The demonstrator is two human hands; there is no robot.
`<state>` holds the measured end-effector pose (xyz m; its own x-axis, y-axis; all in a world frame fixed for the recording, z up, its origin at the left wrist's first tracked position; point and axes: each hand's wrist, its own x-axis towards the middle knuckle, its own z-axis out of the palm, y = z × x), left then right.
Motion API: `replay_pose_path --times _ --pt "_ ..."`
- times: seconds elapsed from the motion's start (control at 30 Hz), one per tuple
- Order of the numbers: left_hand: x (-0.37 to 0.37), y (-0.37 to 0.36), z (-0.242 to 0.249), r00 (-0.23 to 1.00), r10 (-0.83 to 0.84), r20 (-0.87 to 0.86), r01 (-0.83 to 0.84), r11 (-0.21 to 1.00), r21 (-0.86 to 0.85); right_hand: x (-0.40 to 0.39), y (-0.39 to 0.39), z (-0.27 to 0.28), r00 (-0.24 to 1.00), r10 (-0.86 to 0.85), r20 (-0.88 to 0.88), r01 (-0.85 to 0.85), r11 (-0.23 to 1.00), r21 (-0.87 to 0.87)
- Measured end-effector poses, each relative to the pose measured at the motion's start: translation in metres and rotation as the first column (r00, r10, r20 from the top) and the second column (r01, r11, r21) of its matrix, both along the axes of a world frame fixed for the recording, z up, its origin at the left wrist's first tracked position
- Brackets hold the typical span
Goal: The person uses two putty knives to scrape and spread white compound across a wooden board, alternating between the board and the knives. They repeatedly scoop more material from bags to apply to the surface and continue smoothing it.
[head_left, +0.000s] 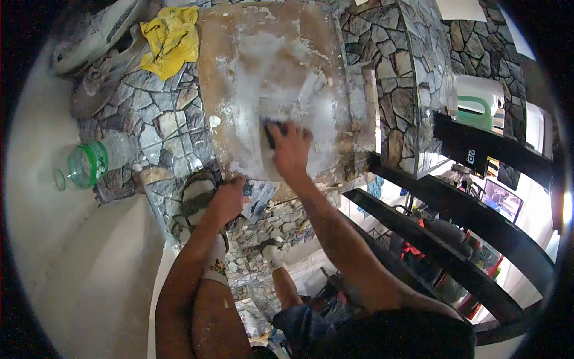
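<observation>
A worn brown board (215,36), smeared with white powder and chipped patches, lies in front of me. My right hand (291,149) presses on its lower middle, fingers bent over a small dark block (269,133); most of the block is hidden under the hand. At the board's near left corner is my left hand (227,201), its fingers curled closed. A flat grey, stained piece (260,200) sticks out beside those fingers under the board's near edge. Whether the left hand grips that piece or the board's edge is hidden.
A yellow cloth (170,42) lies left of the board on stone-patterned steps, near shoes (98,36). A clear plastic bottle with a green label (95,161) rests by the left wall. Black slats (442,197) border an opening on the right, with a room below.
</observation>
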<state>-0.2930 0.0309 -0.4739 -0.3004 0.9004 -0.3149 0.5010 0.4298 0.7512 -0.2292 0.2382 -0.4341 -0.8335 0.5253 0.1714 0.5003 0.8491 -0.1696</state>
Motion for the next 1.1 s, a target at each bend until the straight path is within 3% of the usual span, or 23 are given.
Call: replay_pose_path --times 0.1,0.33,0.43,0.53,0.63,0.7,0.8,0.9,0.93,1.03,1.1 --pt "-0.008 0.011 0.024 0.994 -0.016 0.112 0.041 0.975 -0.219 0.025 -0.024 0.006 0.996 0.025 0.086 -0.021 0.999 -0.041" --pt "0.0 0.003 -0.004 0.996 -0.039 0.078 0.051 0.986 -0.158 -0.041 0.051 0.009 0.993 -0.04 0.114 0.044 0.998 -0.033" --pt "-0.001 0.004 0.007 0.998 -0.05 -0.026 0.047 0.995 -0.084 -0.008 0.022 0.007 0.982 -0.04 0.182 0.041 0.999 -0.001" --pt "-0.003 0.007 0.016 0.998 -0.048 -0.039 0.043 0.992 -0.116 0.033 -0.013 -0.005 0.993 0.002 0.114 0.001 1.0 -0.023" --pt "-0.003 0.004 0.018 0.997 -0.07 -0.009 0.068 0.987 -0.142 0.016 0.026 -0.026 1.0 0.009 0.005 -0.009 0.987 0.163" --pt "-0.001 0.001 0.012 0.996 -0.077 -0.039 0.074 0.995 -0.063 -0.026 0.057 0.014 0.995 -0.096 0.04 0.097 0.995 -0.004" --pt "0.002 0.0 -0.002 0.997 -0.065 -0.052 0.06 0.995 -0.083 -0.047 0.078 0.017 0.983 -0.182 0.013 0.183 0.982 -0.041" --pt "-0.003 0.004 0.005 0.996 -0.085 0.005 0.086 0.991 -0.101 -0.017 0.046 -0.009 0.972 -0.204 0.114 0.19 0.974 0.12" --pt "-0.002 0.004 0.0 0.995 -0.098 0.012 0.098 0.971 -0.216 -0.013 0.041 -0.005 0.976 -0.185 0.119 0.171 0.978 0.121" --pt "0.002 -0.002 -0.006 0.992 -0.04 -0.119 0.051 0.995 0.083 -0.011 0.036 0.002 0.984 -0.14 0.109 0.131 0.987 0.088" --pt "0.0 0.001 0.003 0.997 -0.046 -0.058 0.047 0.999 0.006 -0.034 0.062 0.011 0.989 -0.137 0.054 0.135 0.99 0.041"
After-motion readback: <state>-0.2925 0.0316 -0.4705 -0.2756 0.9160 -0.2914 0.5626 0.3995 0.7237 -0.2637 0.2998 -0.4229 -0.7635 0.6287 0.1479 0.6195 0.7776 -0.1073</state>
